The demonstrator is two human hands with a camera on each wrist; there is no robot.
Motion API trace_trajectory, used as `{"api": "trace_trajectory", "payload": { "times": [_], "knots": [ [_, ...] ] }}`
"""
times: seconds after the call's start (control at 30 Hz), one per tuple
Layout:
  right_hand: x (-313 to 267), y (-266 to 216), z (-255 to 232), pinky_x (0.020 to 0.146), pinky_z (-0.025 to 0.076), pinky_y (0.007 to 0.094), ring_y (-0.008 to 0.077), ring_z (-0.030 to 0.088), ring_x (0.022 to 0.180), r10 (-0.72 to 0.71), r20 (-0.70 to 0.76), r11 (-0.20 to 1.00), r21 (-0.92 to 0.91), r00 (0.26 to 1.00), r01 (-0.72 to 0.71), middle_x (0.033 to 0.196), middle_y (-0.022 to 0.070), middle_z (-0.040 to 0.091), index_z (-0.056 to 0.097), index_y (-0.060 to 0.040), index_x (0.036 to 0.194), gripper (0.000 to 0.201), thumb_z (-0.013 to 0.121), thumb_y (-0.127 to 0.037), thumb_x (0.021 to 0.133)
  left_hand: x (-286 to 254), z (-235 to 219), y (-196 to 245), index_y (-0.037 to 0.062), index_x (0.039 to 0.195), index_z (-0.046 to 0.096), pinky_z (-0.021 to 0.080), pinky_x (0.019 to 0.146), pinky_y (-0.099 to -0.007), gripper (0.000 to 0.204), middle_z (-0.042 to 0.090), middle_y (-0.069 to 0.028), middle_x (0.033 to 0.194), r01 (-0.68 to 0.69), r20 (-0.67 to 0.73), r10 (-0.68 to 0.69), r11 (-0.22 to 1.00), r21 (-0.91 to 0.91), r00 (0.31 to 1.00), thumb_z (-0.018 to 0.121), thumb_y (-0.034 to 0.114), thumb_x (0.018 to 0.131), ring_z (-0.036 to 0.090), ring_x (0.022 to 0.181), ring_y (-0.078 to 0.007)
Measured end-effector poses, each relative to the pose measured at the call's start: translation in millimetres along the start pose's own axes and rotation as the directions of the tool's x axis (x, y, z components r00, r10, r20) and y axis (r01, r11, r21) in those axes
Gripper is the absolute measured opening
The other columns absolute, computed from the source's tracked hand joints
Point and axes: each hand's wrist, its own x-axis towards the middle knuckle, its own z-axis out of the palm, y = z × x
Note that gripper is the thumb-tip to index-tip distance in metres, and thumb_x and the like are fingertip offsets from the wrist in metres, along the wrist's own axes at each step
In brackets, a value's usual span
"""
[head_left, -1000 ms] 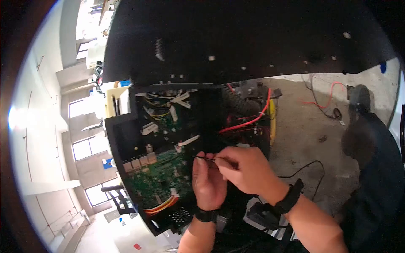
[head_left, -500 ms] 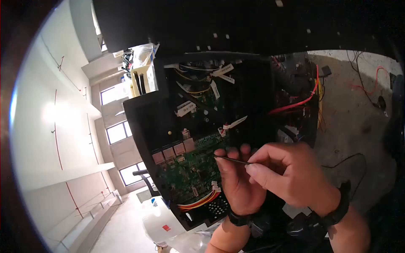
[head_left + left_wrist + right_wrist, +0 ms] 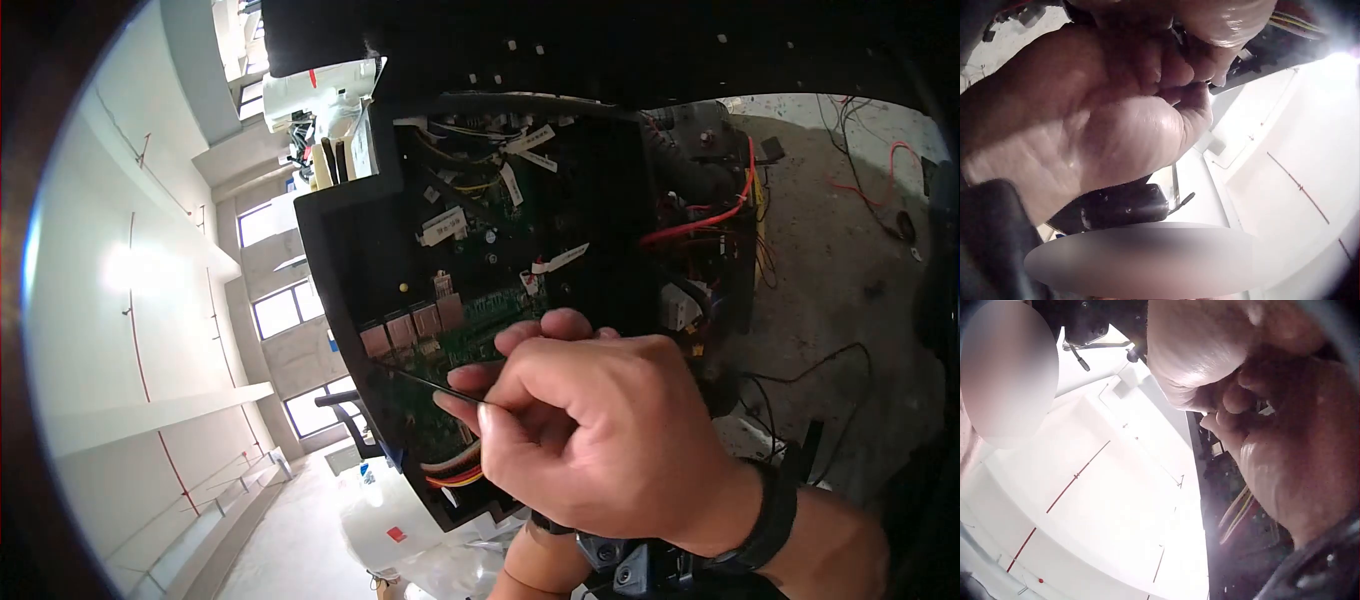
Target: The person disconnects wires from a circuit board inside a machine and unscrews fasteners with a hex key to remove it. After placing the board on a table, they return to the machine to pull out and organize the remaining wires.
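My right hand (image 3: 620, 430) pinches a thin black strip (image 3: 420, 379) between thumb and forefinger in the head view. The strip points left, over the lower edge of a green circuit board (image 3: 475, 345). Behind the right hand, my left hand (image 3: 475, 378) holds the strip between thumb and fingertip; most of its palm is hidden there. In the left wrist view the left palm (image 3: 1091, 131) is close up, its fingers meeting those of the other hand. The board lies inside an open black cabinet (image 3: 340, 260).
White-tagged cables (image 3: 445, 228) cross the board's upper part. A bundle of red, yellow and white wires (image 3: 455, 475) runs along its lower edge. A thick red cable (image 3: 700, 230) lies right of it. The black panel (image 3: 600, 45) spans the top. A loose cable (image 3: 830, 365) trails on the floor.
The head view has shifted, moving the cabinet right and up. My right hand has come left across the left hand, and the strip now reaches farther left over the board.
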Motion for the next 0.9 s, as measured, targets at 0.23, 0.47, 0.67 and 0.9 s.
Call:
{"api": "trace_trajectory", "payload": {
  "times": [0.23, 0.47, 0.67, 0.9],
  "knots": [
    [1.8, 3.3, 10.8, 0.080, 0.049, 0.0373, 0.0267, 0.061, 0.055, -0.115, -0.050, 0.985, -0.134, 0.992, 0.107, 0.059, 0.0135, 0.059, 0.058, -0.0026, 0.069, 0.011, 0.058, -0.011, 0.076, 0.8, -0.6, -0.6, 0.0294, 0.108, 0.061, 0.036, 0.098, -0.0382, 0.028, 0.056, 0.0033, 0.109, 0.034, -0.012, -0.034, 0.999, -0.017, 0.999, 0.045, 0.045, 0.091, 0.047, 0.109, -0.0190],
    [4.6, 5.0, 15.5, 0.076, 0.049, 0.0370, 0.0269, 0.060, 0.053, -0.077, -0.026, 0.989, -0.130, 0.997, 0.073, 0.057, 0.0124, 0.058, 0.057, -0.0036, 0.068, 0.010, 0.058, -0.011, 0.075, 4.2, -7.3, 1.0, 0.0290, 0.108, 0.061, 0.036, 0.097, -0.0379, 0.028, 0.057, 0.0033, 0.108, 0.059, -0.033, -0.060, 0.998, -0.022, 0.998, 0.045, 0.045, 0.091, 0.048, 0.109, -0.0187],
    [1.8, 9.7, 18.5, 0.075, 0.050, 0.0370, 0.0274, 0.060, 0.052, -0.148, -0.071, 0.983, -0.125, 0.986, 0.138, 0.056, 0.0124, 0.058, 0.056, -0.0039, 0.067, 0.011, 0.057, -0.011, 0.075, 5.3, -15.8, 4.4, 0.0286, 0.108, 0.061, 0.037, 0.097, -0.0376, 0.028, 0.057, 0.0032, 0.108, 0.074, -0.053, -0.075, 0.997, -0.028, 0.996, 0.046, 0.045, 0.091, 0.048, 0.109, -0.0185],
    [4.0, 1.8, 20.7, 0.071, 0.050, 0.0370, 0.0246, 0.061, 0.052, -0.098, -0.031, 0.989, -0.113, 0.995, 0.094, 0.059, 0.0120, 0.060, 0.058, -0.0021, 0.072, 0.010, 0.059, -0.011, 0.075, 6.6, -20.9, 5.4, 0.0281, 0.108, 0.061, 0.037, 0.097, -0.0372, 0.028, 0.057, 0.0032, 0.108, 0.100, -0.071, -0.103, 0.994, -0.038, 0.992, 0.046, 0.044, 0.091, 0.049, 0.108, -0.0182]
  ]
}}
